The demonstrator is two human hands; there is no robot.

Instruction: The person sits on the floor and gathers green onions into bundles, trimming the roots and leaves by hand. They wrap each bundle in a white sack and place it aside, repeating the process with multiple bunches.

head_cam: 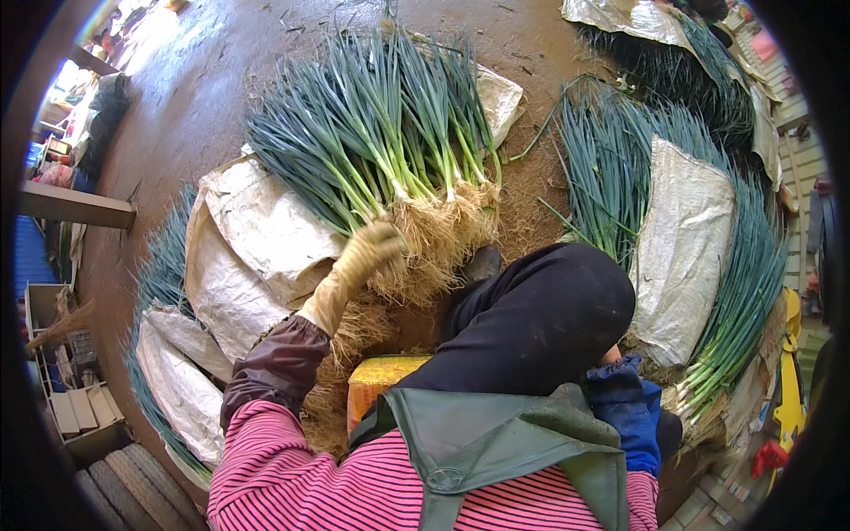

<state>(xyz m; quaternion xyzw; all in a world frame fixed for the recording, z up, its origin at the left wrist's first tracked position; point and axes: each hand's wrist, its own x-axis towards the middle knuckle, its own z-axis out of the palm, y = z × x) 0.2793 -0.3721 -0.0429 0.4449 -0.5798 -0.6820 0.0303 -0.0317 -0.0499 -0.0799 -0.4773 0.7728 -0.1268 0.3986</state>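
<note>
A large pile of green onions (392,126) lies before me, dark leaves pointing away and white stems toward me. Their tangled, straw-coloured roots (431,252) fan out at the near end. My left hand (377,247), in a pale yellow glove, rests at the stem bases and root tops on the pile's left side. Its fingers are blurred and partly turned from view, so their grip is unclear. My right hand (610,356) is mostly hidden behind my bent knee. Only a bit of bare skin shows above the blue sleeve cover (624,411).
White woven sacks (265,226) partly cover more green onions at left. At right, another sack (687,245) lies over a long onion heap (750,265). A yellow-topped block (388,372) stands beside my leg. Tyres (143,488) stand lower left. A beam (80,204) juts in at left.
</note>
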